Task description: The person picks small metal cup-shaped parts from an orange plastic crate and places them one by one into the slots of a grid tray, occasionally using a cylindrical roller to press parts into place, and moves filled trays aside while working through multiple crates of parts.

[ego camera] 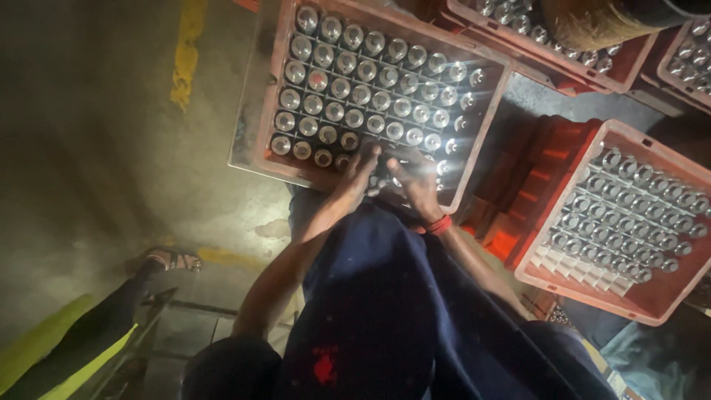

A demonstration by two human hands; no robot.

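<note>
A red plastic crate (259, 159) in front of me is filled with rows of capped bottles (363, 74) seen from above, their metal tops shining. My left hand (354, 181) lies on the nearest row, fingers spread over the bottle tops. Right beside it, my right hand (416, 185), with a red band on the wrist, bends over the bottles (437, 167) in the same row. Glare hides whether its fingers grip one. My dark blue clothing fills the lower middle.
A second red crate of capped bottles (629, 215) sits tilted at the right, and more crates (563, 52) stand behind. Another person's sandalled foot (174, 259) and yellow-green garment (52, 348) are at the lower left. Yellow paint (187, 52) marks the concrete floor.
</note>
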